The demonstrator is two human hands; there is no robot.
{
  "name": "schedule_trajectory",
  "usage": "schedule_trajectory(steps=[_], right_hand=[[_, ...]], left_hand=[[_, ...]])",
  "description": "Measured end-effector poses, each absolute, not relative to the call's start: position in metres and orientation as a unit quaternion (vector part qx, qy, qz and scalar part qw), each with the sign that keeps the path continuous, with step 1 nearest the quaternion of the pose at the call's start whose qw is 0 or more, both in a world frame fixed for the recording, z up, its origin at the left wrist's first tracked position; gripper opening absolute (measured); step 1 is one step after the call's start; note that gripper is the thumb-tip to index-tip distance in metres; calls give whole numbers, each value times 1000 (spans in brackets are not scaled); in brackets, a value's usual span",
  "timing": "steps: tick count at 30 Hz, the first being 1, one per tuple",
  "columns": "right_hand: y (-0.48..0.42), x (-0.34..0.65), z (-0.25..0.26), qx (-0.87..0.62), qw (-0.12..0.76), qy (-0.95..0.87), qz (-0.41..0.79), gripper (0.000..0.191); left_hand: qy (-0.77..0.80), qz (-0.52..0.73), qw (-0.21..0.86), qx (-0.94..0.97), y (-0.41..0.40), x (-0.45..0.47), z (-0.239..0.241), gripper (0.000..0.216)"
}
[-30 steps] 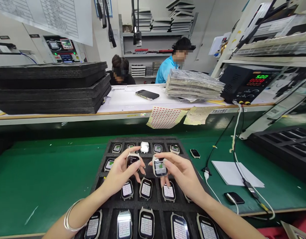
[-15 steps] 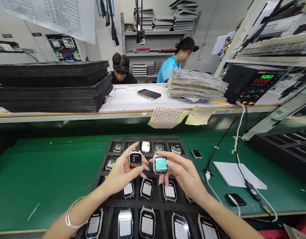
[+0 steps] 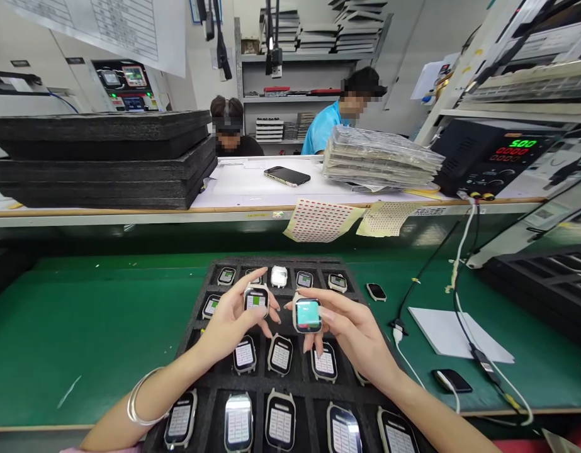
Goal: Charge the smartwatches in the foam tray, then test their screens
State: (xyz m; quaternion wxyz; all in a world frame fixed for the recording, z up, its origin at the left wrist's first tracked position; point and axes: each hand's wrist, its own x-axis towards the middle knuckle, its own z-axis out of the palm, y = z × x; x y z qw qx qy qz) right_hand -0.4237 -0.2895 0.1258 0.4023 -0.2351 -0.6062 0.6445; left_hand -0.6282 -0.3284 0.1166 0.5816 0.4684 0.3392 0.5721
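My left hand (image 3: 233, 327) pinches a smartwatch body (image 3: 256, 301) by its edges, and its screen shows a pale and green display. My right hand (image 3: 351, 333) grips a second smartwatch body (image 3: 308, 315) with a teal screen. Both hands hover close together over a black foam tray (image 3: 281, 382). Its slots hold rows of similar watch bodies, such as one (image 3: 281, 355) right below my fingers. The tray's lower rows show light keypad-like screens. My fingers hide part of the second row.
A loose watch body (image 3: 376, 292) lies on the green mat (image 3: 82, 327) right of the tray, near a white sheet (image 3: 460, 335), cables and a phone (image 3: 451, 380). Stacked black foam trays (image 3: 101, 160), a power supply (image 3: 488, 157) and two seated co-workers (image 3: 325, 129) stand beyond.
The screen on the left-hand watch went from dark to pale and green. The right-hand watch screen turned teal. Both watches rose slightly, and the whole scene shifted right in view.
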Motion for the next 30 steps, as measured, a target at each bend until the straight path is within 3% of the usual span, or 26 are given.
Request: schedule_trajectory(steps=[5,15,19,22,26,30], right_hand=[[-292,-426,130,-230,393,-611,648,43],[-292,-427,131,-236,376,-637,630,53],[-288,-429,125,-270,366,-669,588,57],[-277,-433,118,-312,327,-747,488,55],[-255,-441,108,-298,245,-886,258,46],[-243,-448,99,-229,158,-950,144,44]], left_hand=[[306,581,598,460,-330,-628,117,76],[336,578,589,453,-329,-627,117,72],[336,583,581,457,-330,-626,115,81],[346,580,572,466,-331,-630,113,86],[386,508,538,552,-328,-647,111,68],[479,345,334,735,-319,-668,103,44]])
